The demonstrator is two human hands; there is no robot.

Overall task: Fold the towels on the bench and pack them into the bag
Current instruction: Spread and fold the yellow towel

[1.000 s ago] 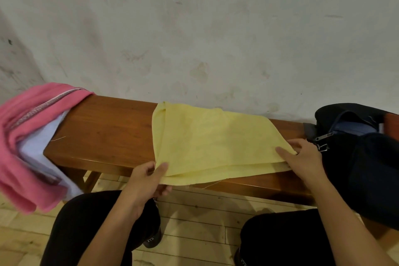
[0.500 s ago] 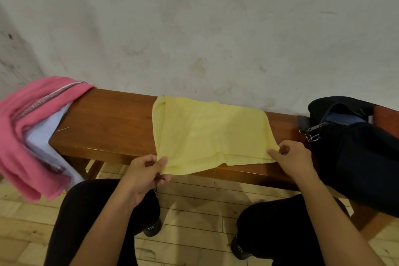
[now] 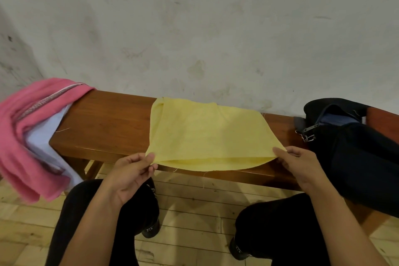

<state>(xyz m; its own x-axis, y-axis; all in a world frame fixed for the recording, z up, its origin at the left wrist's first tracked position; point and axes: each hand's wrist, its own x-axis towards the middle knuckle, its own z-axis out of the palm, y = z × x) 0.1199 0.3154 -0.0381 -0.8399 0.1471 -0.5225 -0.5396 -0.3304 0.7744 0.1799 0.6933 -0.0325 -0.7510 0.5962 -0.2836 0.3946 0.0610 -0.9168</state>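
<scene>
A yellow towel [image 3: 207, 134], folded double, lies across the middle of the wooden bench [image 3: 108, 123]. My left hand [image 3: 131, 170] pinches its near left corner at the bench's front edge. My right hand [image 3: 302, 164] pinches the near right corner, and the front edge sags between them, lifted slightly off the wood. A pink towel [image 3: 28, 119] and a white towel [image 3: 47, 140] hang over the bench's left end. The dark bag [image 3: 356, 147] sits open on the right end, its zipper facing the yellow towel.
A stained plaster wall [image 3: 194, 28] rises directly behind the bench. My knees in black trousers [image 3: 280, 222] are below the bench's front edge, over a light wooden floor [image 3: 194, 211]. Bare bench wood shows between the pink towel and the yellow one.
Both hands have drawn the towel's near corners up and slightly towards me, so the front edge now lifts and sags. The right hand went from resting on the corner to pinching it.
</scene>
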